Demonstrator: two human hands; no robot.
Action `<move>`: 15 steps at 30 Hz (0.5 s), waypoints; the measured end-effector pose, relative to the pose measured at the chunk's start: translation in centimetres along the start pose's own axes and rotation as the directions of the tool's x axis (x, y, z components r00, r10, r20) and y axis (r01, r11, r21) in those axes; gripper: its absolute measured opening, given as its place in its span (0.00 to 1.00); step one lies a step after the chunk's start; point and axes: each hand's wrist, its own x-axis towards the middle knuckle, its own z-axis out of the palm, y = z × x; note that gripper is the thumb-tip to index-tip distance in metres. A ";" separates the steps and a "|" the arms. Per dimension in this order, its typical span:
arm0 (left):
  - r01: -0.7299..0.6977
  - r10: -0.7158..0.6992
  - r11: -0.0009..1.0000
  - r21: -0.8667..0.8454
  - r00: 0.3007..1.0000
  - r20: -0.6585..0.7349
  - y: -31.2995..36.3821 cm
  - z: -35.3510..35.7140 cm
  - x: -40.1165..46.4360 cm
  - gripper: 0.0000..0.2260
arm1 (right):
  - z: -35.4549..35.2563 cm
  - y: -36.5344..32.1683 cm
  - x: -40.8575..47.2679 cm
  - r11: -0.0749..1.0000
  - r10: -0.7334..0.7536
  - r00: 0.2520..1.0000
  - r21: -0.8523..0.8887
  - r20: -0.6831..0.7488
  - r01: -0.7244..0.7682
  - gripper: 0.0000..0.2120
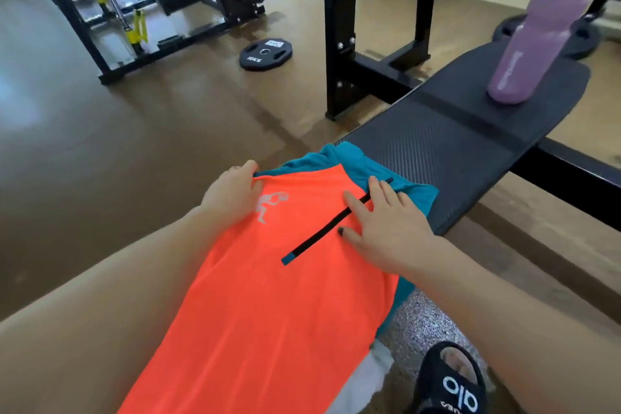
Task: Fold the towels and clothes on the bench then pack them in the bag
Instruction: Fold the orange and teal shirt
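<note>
We see an orange and teal garment [268,296] spread along the near end of the black padded bench [453,144], its orange panel up and its teal fabric showing past the far edge and under the right side. Our left hand [232,195] grips the far left corner of the orange panel, fingers curled over the edge with the thumb on top. Our right hand [386,222] lies flat on the cloth with fingers straight and spread, pressing down just beside a black zipper strip [336,222] that runs diagonally under the fingertips. A white printed figure [270,205] sits on the orange fabric just right of the left hand. Something white [363,376] shows below the garment, near the right forearm; we cannot tell what it is. Well beyond the right hand, a purple water bottle [534,44] stands on the far end of the bench. Beyond the left hand, a black weight plate [265,54] lies on the floor. A black slipper [450,383] shows below the right forearm.
</note>
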 end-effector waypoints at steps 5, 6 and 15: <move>-0.204 0.171 0.978 -0.052 0.915 -0.366 0.8 -1.3 2.2 0.05 | 0.2 -0.5 -0.2 0.999 0.042 0.999 -0.018 -0.030 -0.042 0.34; -0.199 0.122 0.972 -0.125 0.882 -0.456 1.1 -1.4 2.6 0.08 | 0.3 -0.4 -0.2 0.998 0.052 0.998 -0.019 -0.030 -0.053 0.34; 0.335 -0.288 0.939 -0.072 0.886 0.363 -0.5 -1.4 3.0 0.23 | -0.5 0.4 0.7 0.991 0.103 0.989 -0.080 -0.104 -0.111 0.33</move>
